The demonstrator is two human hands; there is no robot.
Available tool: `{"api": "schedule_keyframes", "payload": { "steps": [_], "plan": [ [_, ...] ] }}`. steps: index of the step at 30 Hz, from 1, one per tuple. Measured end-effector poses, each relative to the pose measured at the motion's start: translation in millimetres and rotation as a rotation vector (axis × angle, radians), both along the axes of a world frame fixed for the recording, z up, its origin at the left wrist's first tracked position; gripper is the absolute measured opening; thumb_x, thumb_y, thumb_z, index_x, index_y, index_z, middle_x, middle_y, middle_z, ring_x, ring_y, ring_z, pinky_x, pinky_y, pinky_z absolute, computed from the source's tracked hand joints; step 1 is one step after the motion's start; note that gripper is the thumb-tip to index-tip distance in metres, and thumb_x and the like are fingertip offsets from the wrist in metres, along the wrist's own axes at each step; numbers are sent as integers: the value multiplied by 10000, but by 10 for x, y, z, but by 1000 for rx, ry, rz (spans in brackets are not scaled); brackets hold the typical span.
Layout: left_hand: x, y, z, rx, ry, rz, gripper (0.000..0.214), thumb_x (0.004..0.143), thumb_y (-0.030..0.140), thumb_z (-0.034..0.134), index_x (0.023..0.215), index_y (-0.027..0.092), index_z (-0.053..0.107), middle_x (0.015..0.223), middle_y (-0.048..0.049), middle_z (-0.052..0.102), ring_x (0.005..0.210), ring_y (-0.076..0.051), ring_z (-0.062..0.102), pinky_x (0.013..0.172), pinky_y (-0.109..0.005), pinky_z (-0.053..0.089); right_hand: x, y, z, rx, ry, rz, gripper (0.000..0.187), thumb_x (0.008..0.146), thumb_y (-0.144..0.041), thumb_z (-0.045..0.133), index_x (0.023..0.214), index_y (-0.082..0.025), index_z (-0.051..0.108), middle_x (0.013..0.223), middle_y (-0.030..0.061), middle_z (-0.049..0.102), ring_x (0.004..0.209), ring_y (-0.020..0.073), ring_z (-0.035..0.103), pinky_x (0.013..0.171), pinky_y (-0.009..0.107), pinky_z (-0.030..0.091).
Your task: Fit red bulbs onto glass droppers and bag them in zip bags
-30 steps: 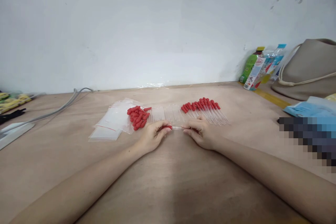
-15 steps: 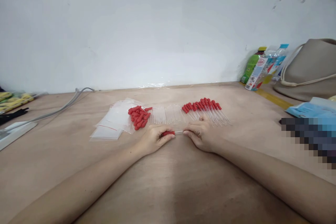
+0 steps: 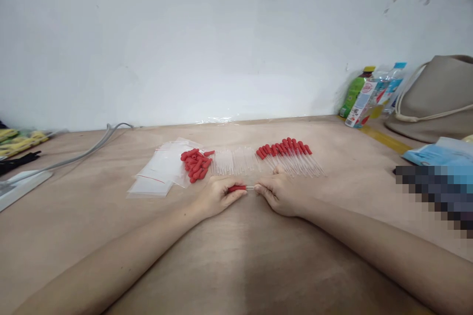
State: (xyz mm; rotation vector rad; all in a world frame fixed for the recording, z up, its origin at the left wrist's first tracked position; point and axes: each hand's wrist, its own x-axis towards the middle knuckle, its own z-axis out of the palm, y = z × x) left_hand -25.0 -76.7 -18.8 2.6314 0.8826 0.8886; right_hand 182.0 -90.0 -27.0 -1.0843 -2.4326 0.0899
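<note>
My left hand (image 3: 219,196) pinches a red rubber dropper bulb (image 3: 237,188) between thumb and fingers. From the bulb's right end a thin glass dropper tube (image 3: 250,187) runs into my right hand (image 3: 278,193), whose thumb and fingers are closed on it. Only a short stretch of the tube shows; the rest is hidden by my right hand. Beyond my left hand lies a heap of red bulbs (image 3: 195,164). Several bare glass tubes (image 3: 231,160) lie in the middle, and a row of droppers with red bulbs fitted (image 3: 295,153) is behind my right hand.
Clear zip bags (image 3: 153,177) lie left of the heap. A grey cable (image 3: 92,148) and a white strip (image 3: 25,187) are at far left. At the right are a green bottle (image 3: 353,93), a carton (image 3: 361,103), a beige hat (image 3: 436,93) and a blue packet (image 3: 439,157).
My right hand has shifted slightly left, closer to my left hand, and less of the glass tube shows between them. My left hand has hardly moved.
</note>
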Motion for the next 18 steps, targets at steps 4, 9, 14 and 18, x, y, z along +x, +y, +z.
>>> {"api": "schedule_keyframes", "payload": {
  "steps": [4, 9, 14, 18],
  "plan": [
    [-6, 12, 0, 27, 10, 17, 153, 831, 277, 524, 876, 161, 612, 765, -21, 653, 680, -120, 582, 621, -220, 442, 1, -11, 117, 4, -46, 20, 296, 887, -261, 363, 687, -171, 563, 626, -1, 599, 559, 105, 452, 682, 296, 252],
    [-26, 15, -8, 101, -57, 66, 209, 819, 255, 537, 1008, 168, 555, 900, -49, 613, 814, -144, 561, 741, -269, 450, 74, -5, 285, 47, -85, 45, 216, 830, -255, 453, 718, -190, 626, 723, 26, 637, 714, 148, 518, 686, 303, 244],
    [-43, 5, -5, 86, -71, 177, 309, 795, 266, 550, 1086, 181, 486, 888, -42, 543, 694, -122, 509, 630, -249, 449, 309, 221, 302, -24, 120, -311, 257, 794, -311, 456, 636, -198, 623, 661, 8, 643, 629, 143, 533, 664, 296, 280],
    [-32, 9, -20, 20, -2, 96, 174, 816, 243, 507, 968, 172, 551, 796, -22, 537, 612, -96, 490, 580, -223, 428, 492, 428, 221, -59, 255, -785, 276, 737, -397, 479, 569, -208, 588, 588, 3, 613, 601, 170, 538, 670, 319, 304]
  ]
}}
